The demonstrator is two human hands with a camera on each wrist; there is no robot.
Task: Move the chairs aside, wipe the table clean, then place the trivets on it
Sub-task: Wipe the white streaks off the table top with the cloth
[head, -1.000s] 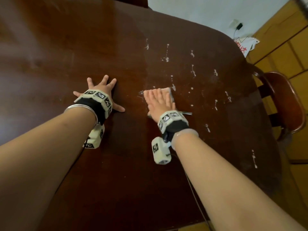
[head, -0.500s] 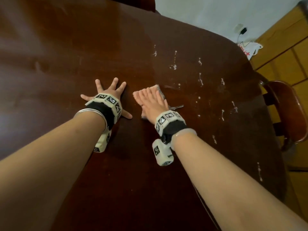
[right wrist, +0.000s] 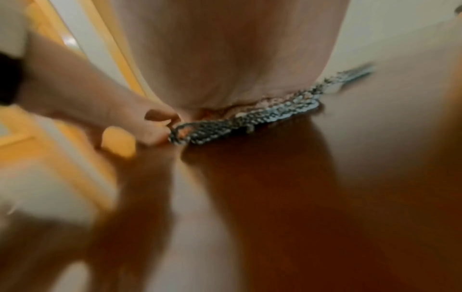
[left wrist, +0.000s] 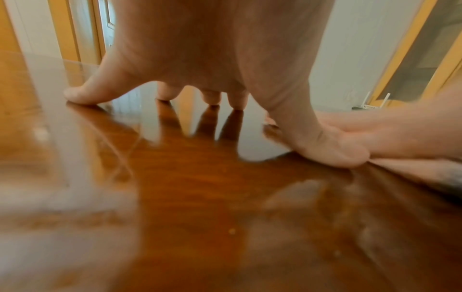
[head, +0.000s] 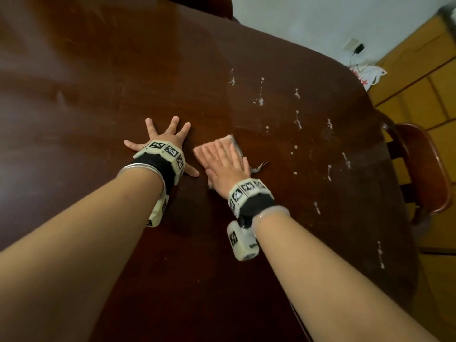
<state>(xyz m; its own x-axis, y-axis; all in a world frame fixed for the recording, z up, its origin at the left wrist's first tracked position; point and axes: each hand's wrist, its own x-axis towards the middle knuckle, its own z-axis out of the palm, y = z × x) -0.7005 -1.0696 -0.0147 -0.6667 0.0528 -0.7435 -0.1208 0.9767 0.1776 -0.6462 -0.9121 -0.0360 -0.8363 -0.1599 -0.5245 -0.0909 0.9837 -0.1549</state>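
The right hand lies flat, fingers straight and together, pressing a cleaning cloth onto the dark wooden tabletop. The left hand is spread wide just left of it, bracing on its fingertips. White splatter lies to the right and far side. Best to keep the palm flat and sweep rightward in overlapping passes. A chair stands at the right edge; no trivets are in view.
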